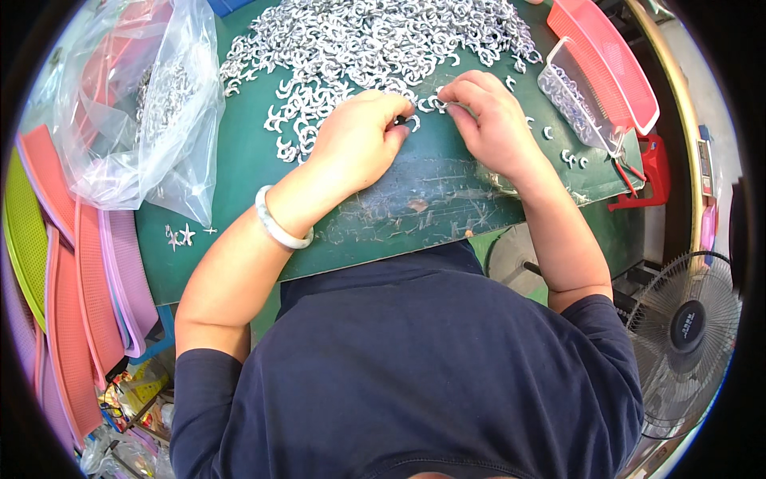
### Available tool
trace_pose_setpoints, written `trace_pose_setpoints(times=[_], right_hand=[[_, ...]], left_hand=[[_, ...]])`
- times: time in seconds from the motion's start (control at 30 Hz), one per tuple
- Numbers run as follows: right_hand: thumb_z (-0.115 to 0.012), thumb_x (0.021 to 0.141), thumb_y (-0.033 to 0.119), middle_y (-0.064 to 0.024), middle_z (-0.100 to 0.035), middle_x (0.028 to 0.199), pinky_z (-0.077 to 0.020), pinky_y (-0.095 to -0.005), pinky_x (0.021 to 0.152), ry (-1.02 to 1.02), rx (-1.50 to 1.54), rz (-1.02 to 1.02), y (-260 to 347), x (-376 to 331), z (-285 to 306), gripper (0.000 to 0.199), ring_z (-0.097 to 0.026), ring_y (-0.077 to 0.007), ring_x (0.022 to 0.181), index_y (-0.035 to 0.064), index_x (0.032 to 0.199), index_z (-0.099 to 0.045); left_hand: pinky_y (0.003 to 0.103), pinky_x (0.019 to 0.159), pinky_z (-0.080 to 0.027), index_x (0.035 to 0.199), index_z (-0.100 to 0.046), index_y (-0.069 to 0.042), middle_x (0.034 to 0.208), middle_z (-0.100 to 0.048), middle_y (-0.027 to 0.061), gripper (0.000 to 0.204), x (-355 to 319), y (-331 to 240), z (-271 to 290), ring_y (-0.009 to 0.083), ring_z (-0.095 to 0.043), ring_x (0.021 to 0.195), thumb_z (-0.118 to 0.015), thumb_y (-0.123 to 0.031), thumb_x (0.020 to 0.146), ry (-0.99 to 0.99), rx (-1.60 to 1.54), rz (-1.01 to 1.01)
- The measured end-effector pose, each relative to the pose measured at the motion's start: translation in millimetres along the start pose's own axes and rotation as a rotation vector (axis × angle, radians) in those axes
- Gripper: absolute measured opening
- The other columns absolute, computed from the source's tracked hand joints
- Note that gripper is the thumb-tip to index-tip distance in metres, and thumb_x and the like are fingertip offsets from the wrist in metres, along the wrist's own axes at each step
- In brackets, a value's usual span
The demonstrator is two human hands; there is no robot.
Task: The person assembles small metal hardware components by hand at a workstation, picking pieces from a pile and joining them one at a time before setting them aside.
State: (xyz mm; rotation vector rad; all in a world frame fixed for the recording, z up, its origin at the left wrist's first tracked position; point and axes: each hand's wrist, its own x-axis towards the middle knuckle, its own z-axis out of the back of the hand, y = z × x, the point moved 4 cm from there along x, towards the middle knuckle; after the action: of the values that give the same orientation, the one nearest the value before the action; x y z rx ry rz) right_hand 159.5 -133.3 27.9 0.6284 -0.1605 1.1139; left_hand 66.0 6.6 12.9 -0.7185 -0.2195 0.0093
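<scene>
At the near edge of a heap of small white-and-grey crescent-shaped pieces [383,40], my two hands work close together over the green table. My left hand [355,140], with a pale bangle [279,227] on its wrist, has thumb and forefinger curled toward each other; what lies between them is hidden. One loose crescent piece [415,124] shows just beside these fingertips. My right hand [491,120] is closed, its thumb and fingers pinched at a small crescent piece [437,102], partly covered by the fingertips.
A large clear plastic bag [187,152] of small pieces stands left, near several star-shaped pieces [186,234]. Stacked pink, green and purple baskets [76,295] fill the left side. At right are a clear box [574,100], a pink basket [610,64], red-handled pliers [626,176] and a fan [686,327].
</scene>
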Motion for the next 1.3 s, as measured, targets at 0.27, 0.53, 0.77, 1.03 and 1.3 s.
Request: trace_pose_setpoints(times=[0.27, 0.53, 0.77, 1.03, 1.3], right_hand=[[-0.061, 0.074, 0.004, -0.0075, -0.055, 0.086, -0.0439, -0.0353, 0.077, 0.056, -0.038, 0.021, -13, 0, 1, 0.015, -0.053, -0.0273, 0.086, 0.0066, 0.088, -0.064], [-0.061, 0.073, 0.005, -0.0076, -0.054, 0.083, -0.0438, -0.0353, 0.074, 0.125, 0.001, 0.046, -12, -2, -5, 0.007, -0.052, -0.0269, 0.083, 0.0041, 0.081, -0.060], [-0.056, 0.079, 0.006, -0.0107, -0.055, 0.084, -0.0442, -0.0355, 0.075, 0.104, 0.099, -0.089, -13, -3, -4, 0.006, -0.053, -0.0300, 0.086, 0.0016, 0.084, -0.058], [-0.056, 0.086, 0.008, -0.0055, -0.059, 0.079, -0.0444, -0.0261, 0.068, 0.180, 0.574, -0.446, -19, -7, -3, 0.011, -0.054, -0.0116, 0.073, -0.0020, 0.090, -0.058], [-0.055, 0.088, 0.008, 0.0005, -0.057, 0.079, -0.0425, -0.0212, 0.067, 0.206, 0.772, -0.446, -3, -7, 1, 0.012, -0.048, -0.0048, 0.075, -0.0026, 0.093, -0.058]], left_hand=[[0.037, 0.070, -0.045, 0.091, -0.061, -0.008, 0.086, -0.055, 0.0092, 0.014, 7, -12, -2, 0.0285, -0.056, 0.080, -0.063, -0.012, 0.077, 0.078, 0.181, 0.035], [0.038, 0.072, -0.044, 0.082, -0.057, -0.006, 0.083, -0.055, 0.0091, 0.010, -3, -15, -4, 0.0288, -0.054, 0.082, -0.063, -0.008, 0.074, 0.014, 0.205, -0.116], [0.039, 0.071, -0.044, 0.084, -0.057, -0.002, 0.078, -0.055, 0.0107, 0.010, -6, -18, -10, 0.0295, -0.054, 0.079, -0.060, -0.003, 0.074, 0.046, 0.246, -0.243], [0.032, 0.070, -0.045, 0.097, -0.057, 0.001, 0.082, -0.056, 0.0109, 0.021, -8, -8, -8, 0.0242, -0.056, 0.076, -0.058, 0.002, 0.077, 0.026, -0.055, -0.121], [0.031, 0.081, -0.049, 0.101, -0.053, 0.001, 0.101, -0.058, 0.0102, 0.018, -8, 2, -18, 0.0200, -0.059, 0.089, -0.052, 0.001, 0.083, 0.105, -1.224, 0.401]])
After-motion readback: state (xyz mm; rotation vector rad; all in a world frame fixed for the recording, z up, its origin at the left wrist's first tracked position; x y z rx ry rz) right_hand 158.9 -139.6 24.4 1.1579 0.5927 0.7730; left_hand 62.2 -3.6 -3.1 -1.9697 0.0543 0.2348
